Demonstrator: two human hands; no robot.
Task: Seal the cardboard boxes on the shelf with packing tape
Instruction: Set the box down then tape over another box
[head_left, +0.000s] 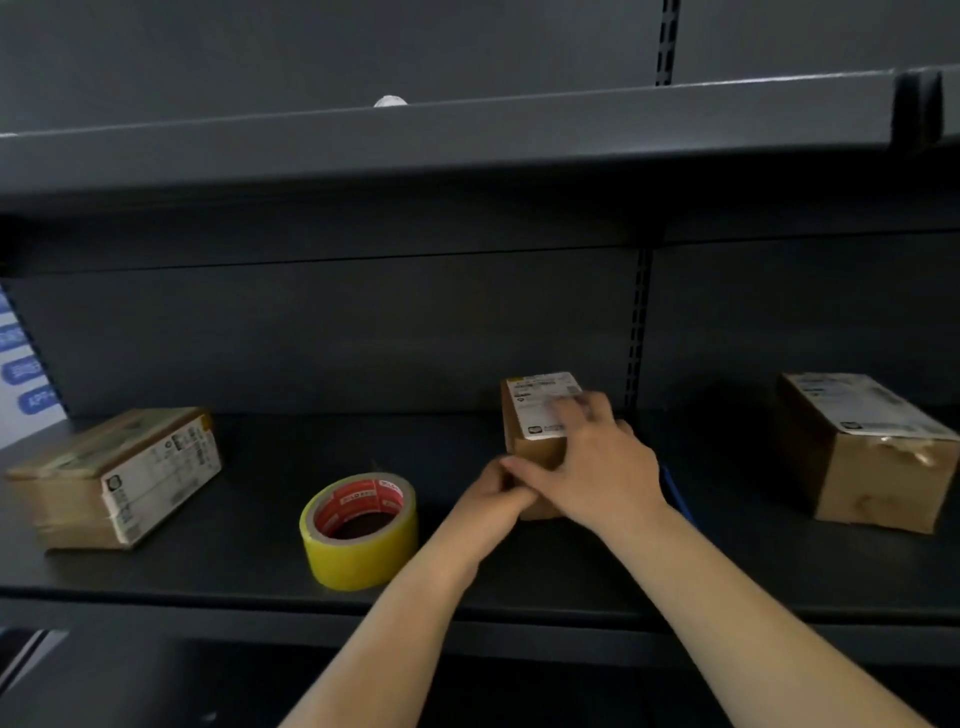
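A small cardboard box (530, 415) with a white label on top stands in the middle of the dark shelf (249, 566). My right hand (597, 462) lies flat over its top and front edge. My left hand (493, 499) is pressed against the box's lower front, its fingers curled below the right thumb. A yellow roll of packing tape (361, 530) with a red core lies flat to the left of my hands, untouched. A second labelled box (117, 475) sits at the far left and a third box (867, 452) at the far right.
An upper shelf (467, 140) overhangs the boxes. A blue object (675, 491) pokes out behind my right wrist. A white and blue sign (26, 374) stands at the left edge. A slotted upright (638, 327) runs down the back panel.
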